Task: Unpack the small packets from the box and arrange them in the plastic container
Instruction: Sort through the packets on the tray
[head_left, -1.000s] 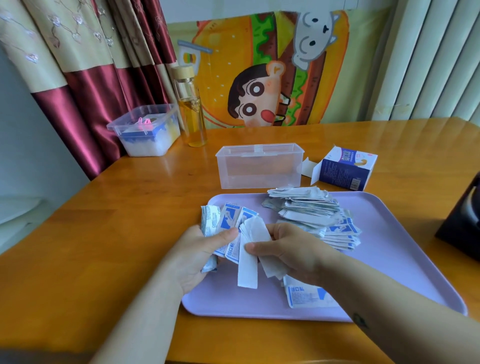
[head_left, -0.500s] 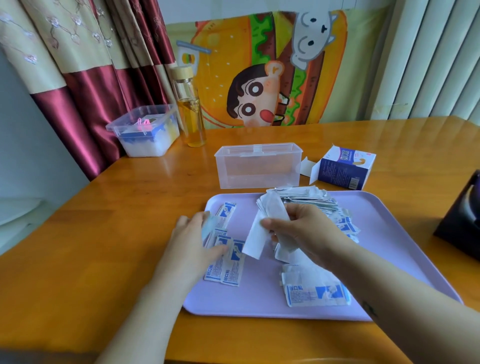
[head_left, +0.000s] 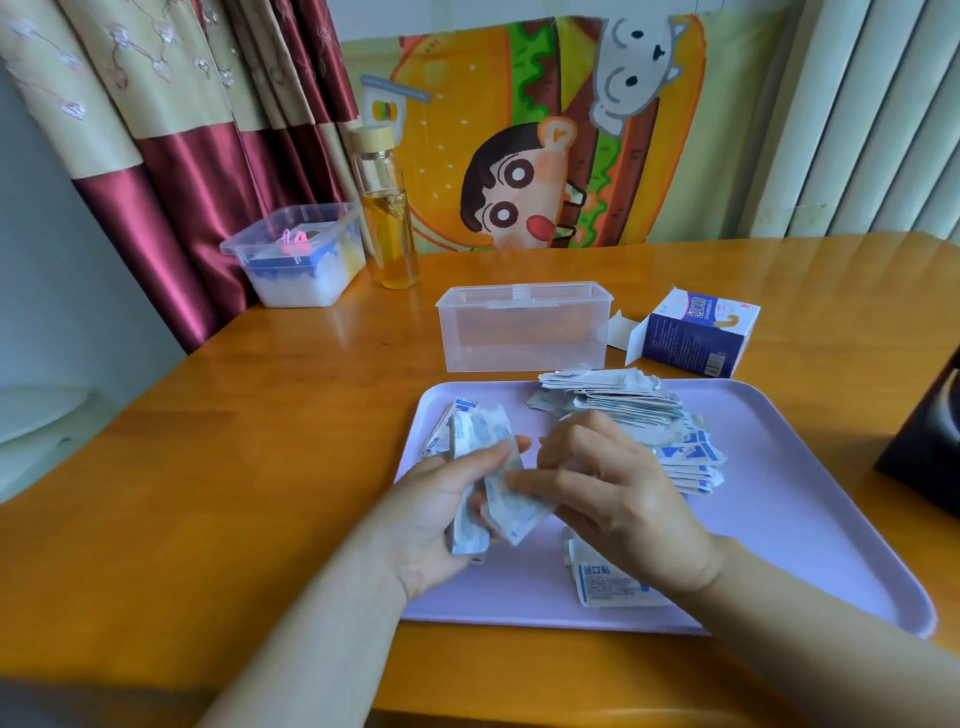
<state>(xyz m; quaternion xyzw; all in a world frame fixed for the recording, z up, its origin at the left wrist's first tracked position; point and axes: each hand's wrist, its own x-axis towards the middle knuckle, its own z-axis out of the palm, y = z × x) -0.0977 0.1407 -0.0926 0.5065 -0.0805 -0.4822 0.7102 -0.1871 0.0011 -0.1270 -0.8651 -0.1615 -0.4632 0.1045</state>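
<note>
Over a lilac tray (head_left: 810, 499), my left hand (head_left: 431, 525) holds a bunch of small white-and-blue packets (head_left: 480, 441) between thumb and fingers. My right hand (head_left: 618, 493) pinches the lower packets of that bunch (head_left: 514, 512) from the right. A loose pile of packets (head_left: 623, 405) lies on the tray's far side, partly behind my right hand. A few more packets (head_left: 608, 587) lie under my right wrist. The clear plastic container (head_left: 522, 327) stands beyond the tray and looks empty. The blue-and-white box (head_left: 691, 338) lies on its side to the right, flap open.
On the wooden table (head_left: 260, 441), a lidded plastic tub (head_left: 298, 257) and a glass bottle (head_left: 387, 218) of yellow liquid stand at the back left by the curtain. A dark object (head_left: 930, 441) sits at the right edge. A cartoon cloth hangs behind.
My left hand has lifted packets off the tray's left side. My right hand came back from the pile with its packets and met the left hand's bunch.
</note>
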